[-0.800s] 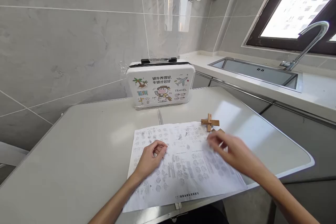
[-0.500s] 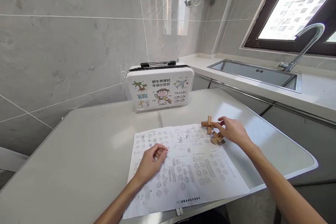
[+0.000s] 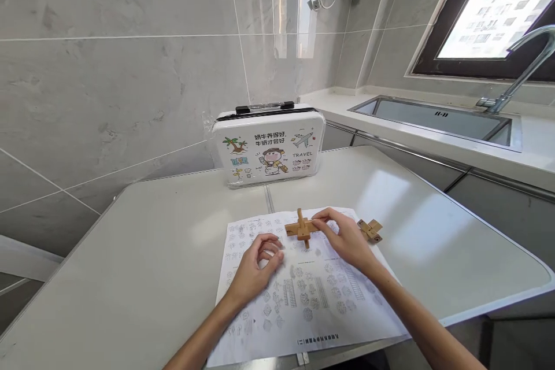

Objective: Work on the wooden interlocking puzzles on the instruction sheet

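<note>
A cross-shaped wooden burr puzzle (image 3: 303, 229) is pinched by one of its arms between the thumb and fingertips of my right hand (image 3: 344, 237). It is over the upper part of a printed instruction sheet (image 3: 299, 324), which is covered in small diagrams. My left hand (image 3: 259, 263) rests on the sheet to the left, fingers curved and parted from the thumb, with nothing in the gap. Its fingertips are near the puzzle but apart from it. A second wooden puzzle piece cluster (image 3: 370, 230) lies at the sheet's right edge, behind my right wrist.
A white cartoon-printed case (image 3: 273, 150) in clear plastic stands at the back of the white folding table (image 3: 143, 254). Beyond the table's right side are a counter with a sink (image 3: 437, 118) and a tap (image 3: 520, 75). A grey tiled wall (image 3: 130, 98) rises behind.
My right hand has taken hold of the cross-shaped puzzle and carried it left over the sheet. The other wooden cluster stays at the right. My left hand has opened slightly.
</note>
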Demonstrator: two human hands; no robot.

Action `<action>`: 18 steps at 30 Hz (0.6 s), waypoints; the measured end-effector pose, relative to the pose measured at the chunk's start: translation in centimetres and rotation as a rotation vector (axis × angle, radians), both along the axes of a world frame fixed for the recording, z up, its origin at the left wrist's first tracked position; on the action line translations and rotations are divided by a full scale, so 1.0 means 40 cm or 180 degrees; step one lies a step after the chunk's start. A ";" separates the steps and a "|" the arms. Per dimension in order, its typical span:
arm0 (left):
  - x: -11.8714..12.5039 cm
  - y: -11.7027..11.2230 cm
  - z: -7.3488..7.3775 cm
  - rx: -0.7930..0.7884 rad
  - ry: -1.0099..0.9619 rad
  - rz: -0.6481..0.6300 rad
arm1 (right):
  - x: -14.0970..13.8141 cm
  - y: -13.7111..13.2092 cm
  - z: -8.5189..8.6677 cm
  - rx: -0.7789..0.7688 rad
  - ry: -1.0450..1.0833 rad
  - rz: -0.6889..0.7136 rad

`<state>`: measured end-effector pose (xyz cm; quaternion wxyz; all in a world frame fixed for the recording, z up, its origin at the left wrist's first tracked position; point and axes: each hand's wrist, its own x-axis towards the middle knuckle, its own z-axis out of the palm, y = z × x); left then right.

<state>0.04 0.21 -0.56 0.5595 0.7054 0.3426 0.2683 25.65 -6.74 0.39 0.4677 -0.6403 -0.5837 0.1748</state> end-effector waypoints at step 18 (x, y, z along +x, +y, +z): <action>0.003 0.010 -0.014 -0.0151 -0.0431 -0.0134 | -0.123 0.030 -0.056 0.0161 0.0806 0.0901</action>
